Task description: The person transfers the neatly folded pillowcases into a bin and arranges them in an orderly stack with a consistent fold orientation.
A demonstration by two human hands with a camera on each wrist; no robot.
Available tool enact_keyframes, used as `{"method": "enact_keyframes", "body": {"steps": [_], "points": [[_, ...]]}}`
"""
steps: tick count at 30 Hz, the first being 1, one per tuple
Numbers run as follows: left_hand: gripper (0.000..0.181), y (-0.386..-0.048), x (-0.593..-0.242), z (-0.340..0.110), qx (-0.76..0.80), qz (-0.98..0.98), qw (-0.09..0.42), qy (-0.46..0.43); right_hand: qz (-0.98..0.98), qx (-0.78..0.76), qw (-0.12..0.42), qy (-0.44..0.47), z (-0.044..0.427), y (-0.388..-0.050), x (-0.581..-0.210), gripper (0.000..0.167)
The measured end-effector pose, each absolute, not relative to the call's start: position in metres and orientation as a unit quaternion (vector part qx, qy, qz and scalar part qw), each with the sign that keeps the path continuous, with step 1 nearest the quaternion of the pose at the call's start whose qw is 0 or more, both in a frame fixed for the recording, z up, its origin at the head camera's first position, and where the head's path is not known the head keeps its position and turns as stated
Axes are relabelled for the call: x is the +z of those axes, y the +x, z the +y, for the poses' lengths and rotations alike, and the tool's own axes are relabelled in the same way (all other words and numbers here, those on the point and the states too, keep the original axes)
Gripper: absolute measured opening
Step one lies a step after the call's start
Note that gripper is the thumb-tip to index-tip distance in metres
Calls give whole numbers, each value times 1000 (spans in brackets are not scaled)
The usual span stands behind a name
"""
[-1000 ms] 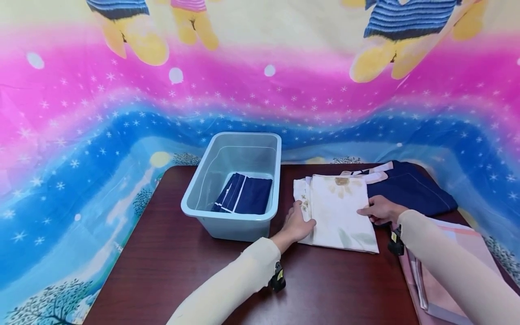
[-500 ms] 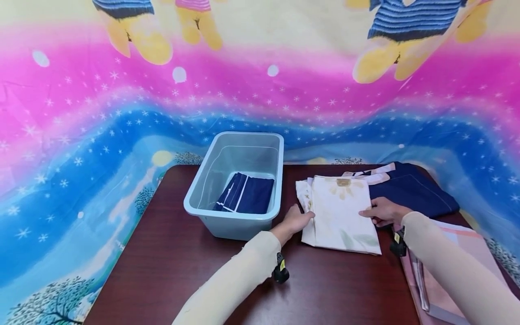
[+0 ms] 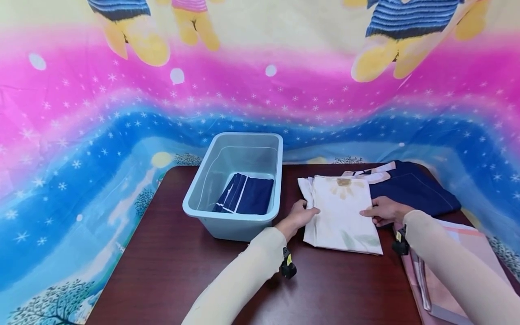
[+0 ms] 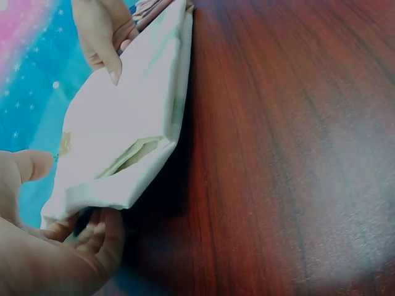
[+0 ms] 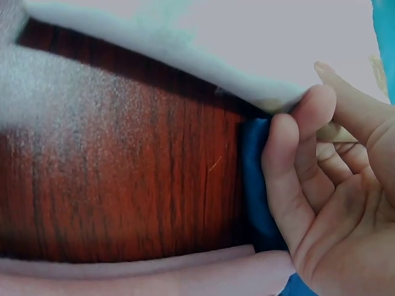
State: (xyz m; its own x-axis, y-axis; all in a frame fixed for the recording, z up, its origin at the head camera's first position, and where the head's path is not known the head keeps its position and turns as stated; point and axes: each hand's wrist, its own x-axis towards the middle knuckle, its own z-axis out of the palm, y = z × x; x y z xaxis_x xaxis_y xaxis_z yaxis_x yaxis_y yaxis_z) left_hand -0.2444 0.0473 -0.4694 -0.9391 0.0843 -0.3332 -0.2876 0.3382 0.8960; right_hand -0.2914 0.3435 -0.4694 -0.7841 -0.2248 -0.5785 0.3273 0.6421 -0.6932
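Observation:
A folded white cloth with a faded flower print (image 3: 343, 214) lies at the right of the blue-grey tub. The left hand (image 3: 299, 216) is at its left edge; in the left wrist view the fingers of this hand (image 4: 68, 246) curl under the folded edge, with the thumb raised above it. At the right edge, the right hand (image 3: 383, 211) pinches the cloth, thumb on top and fingers beneath. The right wrist view shows the right hand (image 5: 333, 179) holding the cloth's border (image 5: 247, 92) slightly above the table.
The tub (image 3: 239, 225) holds a folded navy cloth (image 3: 253, 195). Behind the right hand lies a navy cloth with pale straps (image 3: 418, 187). Pink folded fabric (image 3: 443, 280) lies under the right forearm. A printed curtain hangs behind the brown table (image 3: 170, 257).
The left hand has shifted slightly right, and its fingers have gone under the cloth's left edge. That side of the cloth has bunched inward. The right hand keeps its hold.

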Motion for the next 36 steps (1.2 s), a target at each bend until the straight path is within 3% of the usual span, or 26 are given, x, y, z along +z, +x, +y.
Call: {"method": "enact_keyframes", "body": {"steps": [4, 9, 12, 19, 36], "points": [[50, -247, -470, 48, 572, 801, 166, -69, 843, -424, 329, 32, 343, -290, -468, 25], [79, -250, -472, 49, 593, 781, 179, -80, 842, -429, 326, 35, 343, -288, -466, 23], [87, -250, -474, 50, 606, 769, 182, -85, 842, -431, 324, 36, 343, -288, -465, 22], [77, -249, -479, 53, 623, 766, 151, -49, 840, -435, 322, 34, 344, -290, -468, 23], [78, -243, -492, 46, 574, 812, 98, 47, 837, -442, 321, 38, 347, -291, -474, 25]]}}
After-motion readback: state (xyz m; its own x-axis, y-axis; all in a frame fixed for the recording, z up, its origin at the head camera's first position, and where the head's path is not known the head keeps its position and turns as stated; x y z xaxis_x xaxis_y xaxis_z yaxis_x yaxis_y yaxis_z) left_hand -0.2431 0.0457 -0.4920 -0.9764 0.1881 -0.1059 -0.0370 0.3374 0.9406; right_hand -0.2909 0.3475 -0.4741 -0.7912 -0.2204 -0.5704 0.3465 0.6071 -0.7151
